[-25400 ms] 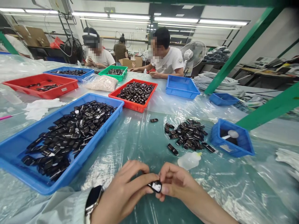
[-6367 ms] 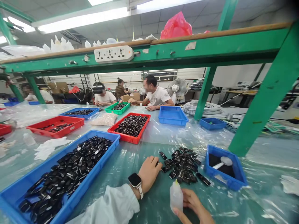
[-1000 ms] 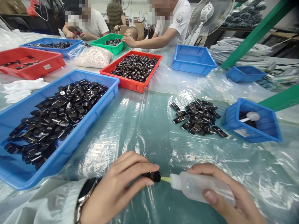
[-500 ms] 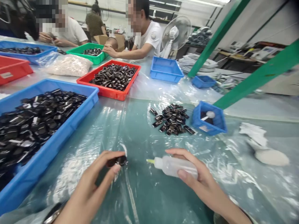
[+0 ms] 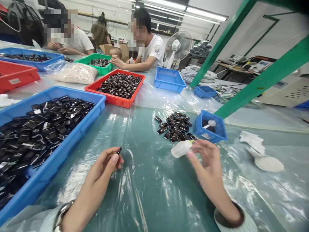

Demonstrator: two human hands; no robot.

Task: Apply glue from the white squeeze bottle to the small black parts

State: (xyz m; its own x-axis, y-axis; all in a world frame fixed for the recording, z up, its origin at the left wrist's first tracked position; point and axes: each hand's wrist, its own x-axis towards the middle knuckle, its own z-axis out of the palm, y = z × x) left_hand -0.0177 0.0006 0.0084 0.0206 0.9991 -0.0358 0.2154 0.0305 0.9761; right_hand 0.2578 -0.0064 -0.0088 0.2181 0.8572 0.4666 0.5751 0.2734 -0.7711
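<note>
My left hand pinches a small glossy black piece between thumb and forefinger; most of it is hidden by the fingers. Over the front of the pile, my right hand grips a translucent squeeze bottle near its neck. The bottle lies tilted, its base toward the left and its yellow-green tip pointing back at my fingers. Just behind it is a loose pile of black pieces on the green mat under clear film.
At left stands a large blue tray full of black pieces. A red tray of pieces is behind it. Right of the pile sits a small blue bin with a white spoon. Green posts slant at right. Co-workers sit across the table.
My right hand has moved up and right toward the pile, and the bottle has turned from tip left to tip right. My left hand has shifted slightly up and left with its piece.
</note>
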